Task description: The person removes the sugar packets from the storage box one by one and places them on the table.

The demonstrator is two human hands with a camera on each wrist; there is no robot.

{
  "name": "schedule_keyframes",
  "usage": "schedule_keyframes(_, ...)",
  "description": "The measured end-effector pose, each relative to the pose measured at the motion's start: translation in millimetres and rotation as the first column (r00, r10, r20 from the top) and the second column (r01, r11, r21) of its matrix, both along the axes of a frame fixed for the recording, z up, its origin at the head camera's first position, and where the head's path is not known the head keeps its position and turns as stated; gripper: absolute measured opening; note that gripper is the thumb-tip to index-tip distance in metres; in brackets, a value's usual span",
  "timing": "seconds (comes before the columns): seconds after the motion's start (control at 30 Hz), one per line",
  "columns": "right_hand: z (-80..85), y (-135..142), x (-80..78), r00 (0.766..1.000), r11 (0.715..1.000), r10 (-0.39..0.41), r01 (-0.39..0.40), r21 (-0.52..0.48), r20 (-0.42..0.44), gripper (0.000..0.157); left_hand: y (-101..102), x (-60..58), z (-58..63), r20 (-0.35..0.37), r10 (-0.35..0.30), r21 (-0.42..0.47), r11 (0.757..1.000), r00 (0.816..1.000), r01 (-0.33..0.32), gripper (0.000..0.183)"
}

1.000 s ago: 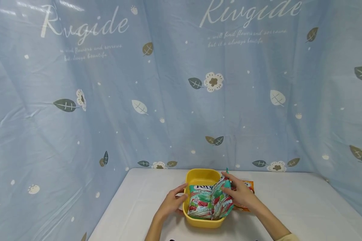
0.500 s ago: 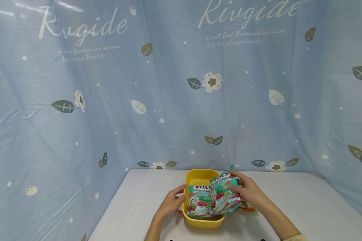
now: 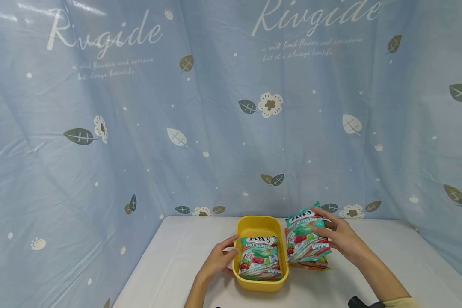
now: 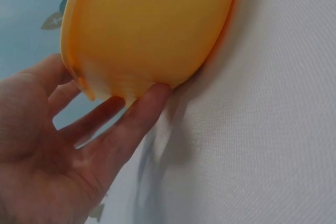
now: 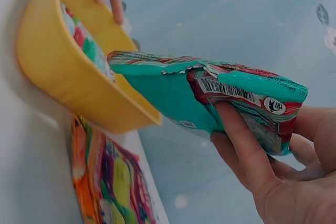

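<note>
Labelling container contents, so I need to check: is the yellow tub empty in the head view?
No: a Fox's bag lies inside the tub.

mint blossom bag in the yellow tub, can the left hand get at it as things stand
Likely yes: the left hand grips the side of the yellow tub, whose top is open, and nothing covers the bag. It would probably need to let go of the tub first.

The head view hides — mostly — the orange packet (image 3: 317, 264).
</note>
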State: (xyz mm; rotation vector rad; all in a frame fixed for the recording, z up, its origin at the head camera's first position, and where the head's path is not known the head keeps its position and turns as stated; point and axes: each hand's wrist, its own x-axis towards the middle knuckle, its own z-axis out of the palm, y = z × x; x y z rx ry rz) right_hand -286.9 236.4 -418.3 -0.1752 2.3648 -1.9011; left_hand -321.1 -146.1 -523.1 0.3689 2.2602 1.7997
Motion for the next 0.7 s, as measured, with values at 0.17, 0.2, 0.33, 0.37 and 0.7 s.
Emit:
schedule_keyframes(0.17,-1.3,18,0.6,1.0,1.0,-0.019,0.019,0.004,-0.005,0.072,0,-0.8,-1.0,0.005,0.004,0.001,1.0,1.0,-0.004,0.057)
schedule_keyframes(0.2,-1.6,22,1.1,1.0,1.0,-0.026,0.026,0.008,-0.005,0.072,0,-0.9,-1.0,0.006,0.004,0.001,1.0,1.0,-0.004,0.057)
schedule_keyframes(0.33,-3.3,34,2.6,0.999,0.998,-0.049,0.05,0.038,-0.013,0.072,0,-1.1,-0.5,-0.002,0.005,-0.001,1.0,1.0,-0.005,0.056)
schedule_keyframes(0.37,-3.8,37,3.0,0.998,0.997,-0.057,0.057,0.045,-0.012,0.072,0,-1.3,-0.6,-0.004,0.005,-0.002,1.0,1.0,-0.005,0.056)
schedule_keyframes(0.7,-15.8,63,3.3,0.995,0.991,-0.099,0.097,0.091,0.015,0.075,0,-1.7,-1.6,-0.014,0.001,-0.004,1.0,1.0,-0.001,0.055)
